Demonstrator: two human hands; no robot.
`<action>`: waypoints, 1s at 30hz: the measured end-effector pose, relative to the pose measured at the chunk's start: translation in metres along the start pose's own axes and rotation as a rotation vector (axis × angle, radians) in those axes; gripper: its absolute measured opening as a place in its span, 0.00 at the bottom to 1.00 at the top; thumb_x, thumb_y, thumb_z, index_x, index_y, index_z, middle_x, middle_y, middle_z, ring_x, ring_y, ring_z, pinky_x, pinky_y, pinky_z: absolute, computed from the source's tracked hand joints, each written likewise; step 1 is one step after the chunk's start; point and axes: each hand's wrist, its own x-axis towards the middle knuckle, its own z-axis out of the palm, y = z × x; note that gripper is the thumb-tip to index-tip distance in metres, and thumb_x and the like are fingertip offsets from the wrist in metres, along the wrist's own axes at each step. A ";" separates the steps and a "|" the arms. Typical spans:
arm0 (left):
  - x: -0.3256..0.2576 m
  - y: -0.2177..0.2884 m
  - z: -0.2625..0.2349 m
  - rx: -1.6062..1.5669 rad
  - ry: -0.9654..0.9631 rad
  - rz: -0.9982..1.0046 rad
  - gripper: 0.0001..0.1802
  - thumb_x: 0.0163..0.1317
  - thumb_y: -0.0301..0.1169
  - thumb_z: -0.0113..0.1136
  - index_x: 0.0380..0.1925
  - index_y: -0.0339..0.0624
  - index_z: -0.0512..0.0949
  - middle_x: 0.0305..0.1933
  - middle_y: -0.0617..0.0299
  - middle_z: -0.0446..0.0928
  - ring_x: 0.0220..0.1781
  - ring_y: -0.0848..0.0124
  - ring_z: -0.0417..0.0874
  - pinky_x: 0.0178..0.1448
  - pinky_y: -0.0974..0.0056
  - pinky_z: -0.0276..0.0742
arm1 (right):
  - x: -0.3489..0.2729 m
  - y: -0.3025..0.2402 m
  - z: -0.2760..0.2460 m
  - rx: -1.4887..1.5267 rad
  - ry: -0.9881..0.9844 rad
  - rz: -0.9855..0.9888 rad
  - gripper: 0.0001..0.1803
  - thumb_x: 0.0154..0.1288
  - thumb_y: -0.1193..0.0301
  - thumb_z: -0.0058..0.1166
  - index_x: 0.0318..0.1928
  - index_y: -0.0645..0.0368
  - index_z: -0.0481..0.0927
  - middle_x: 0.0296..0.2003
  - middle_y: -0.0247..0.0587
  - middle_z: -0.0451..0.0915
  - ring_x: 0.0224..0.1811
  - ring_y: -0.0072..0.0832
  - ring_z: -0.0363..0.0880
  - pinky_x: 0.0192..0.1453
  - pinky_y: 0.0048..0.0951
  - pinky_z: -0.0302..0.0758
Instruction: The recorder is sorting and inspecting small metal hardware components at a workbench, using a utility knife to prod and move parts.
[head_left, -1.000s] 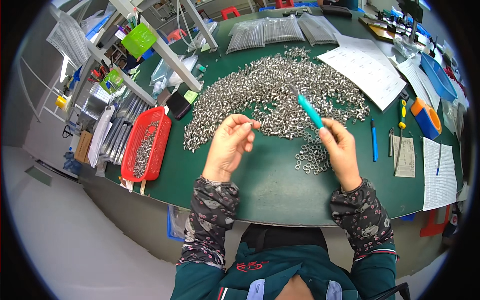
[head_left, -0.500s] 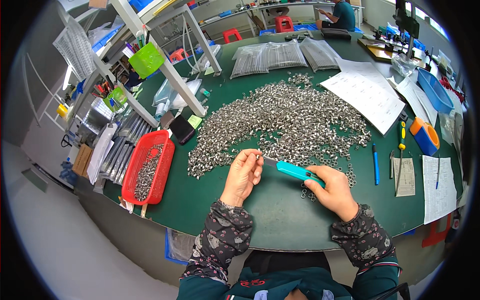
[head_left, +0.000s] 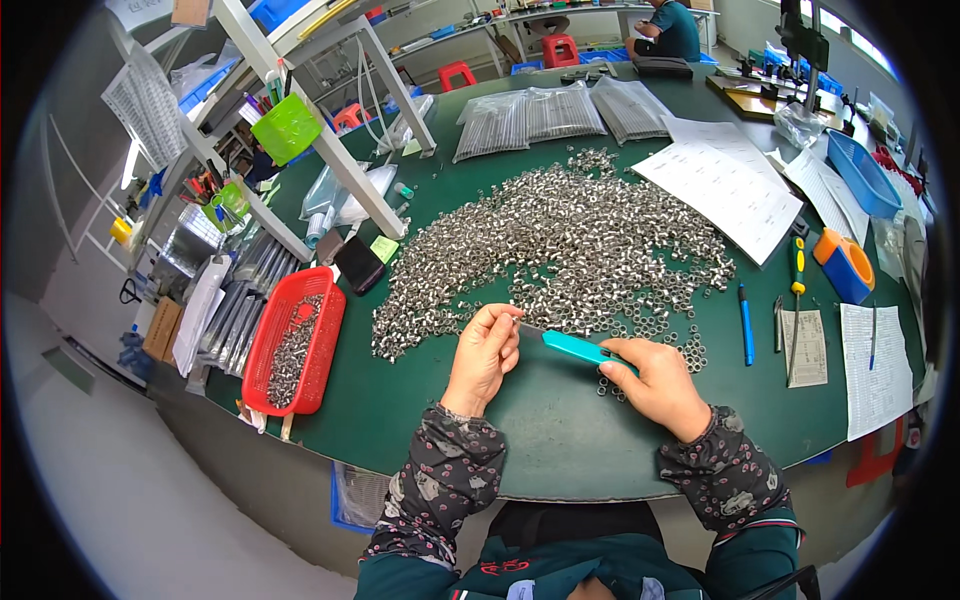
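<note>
My right hand [head_left: 662, 388] is closed round a teal utility knife [head_left: 577, 349], its blade pointing left. At the blade's tip my left hand [head_left: 484, 352] pinches a small metal ring, mostly covered by the fingertips. Just beyond both hands spreads a large heap of small silvery metal rings [head_left: 560, 240] on the green table [head_left: 560, 440]. A few loose rings [head_left: 690, 350] lie flat beside the right hand. Left of my left hand stands a red plastic basket [head_left: 327, 345] partly filled with more metal pieces.
Bagged metal rods [head_left: 565, 112] lie behind the heap. To the right are paper sheets [head_left: 720, 185], a blue marker [head_left: 746, 325], a yellow-handled screwdriver [head_left: 798, 265] and an orange-and-blue tape dispenser [head_left: 845, 265]. A black phone-like object [head_left: 358, 265] lies by the basket. Another person [head_left: 668, 30] sits far back.
The knife has shifted slightly left and turned a little, its blade now nearer my left fingertips. My right hand has followed it. The whole view has shifted slightly.
</note>
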 end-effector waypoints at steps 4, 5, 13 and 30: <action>-0.002 0.000 0.002 -0.002 -0.004 0.007 0.08 0.61 0.32 0.50 0.36 0.40 0.71 0.25 0.69 0.65 0.20 0.85 0.60 0.17 0.80 0.57 | 0.000 -0.001 -0.001 0.018 -0.020 0.019 0.15 0.56 0.61 0.49 0.39 0.57 0.77 0.26 0.45 0.77 0.29 0.42 0.75 0.31 0.37 0.70; -0.002 0.000 0.003 -0.008 -0.007 0.018 0.08 0.61 0.32 0.50 0.36 0.40 0.71 0.25 0.69 0.65 0.20 0.84 0.60 0.17 0.80 0.57 | 0.000 -0.001 -0.001 0.034 -0.035 0.033 0.15 0.56 0.61 0.49 0.39 0.57 0.77 0.26 0.45 0.77 0.29 0.42 0.75 0.31 0.37 0.70; -0.002 -0.007 0.001 0.031 0.016 0.075 0.08 0.60 0.30 0.51 0.35 0.37 0.72 0.25 0.68 0.68 0.19 0.83 0.60 0.17 0.79 0.56 | 0.000 -0.002 0.001 0.002 -0.002 0.024 0.15 0.56 0.62 0.49 0.39 0.58 0.77 0.26 0.44 0.77 0.28 0.42 0.75 0.31 0.37 0.70; -0.001 -0.010 -0.002 -0.115 0.108 0.050 0.11 0.61 0.33 0.49 0.36 0.36 0.72 0.28 0.66 0.67 0.19 0.82 0.61 0.18 0.79 0.57 | -0.003 -0.013 -0.001 -0.257 0.215 -0.122 0.14 0.51 0.66 0.55 0.39 0.57 0.75 0.20 0.39 0.69 0.22 0.36 0.71 0.24 0.35 0.68</action>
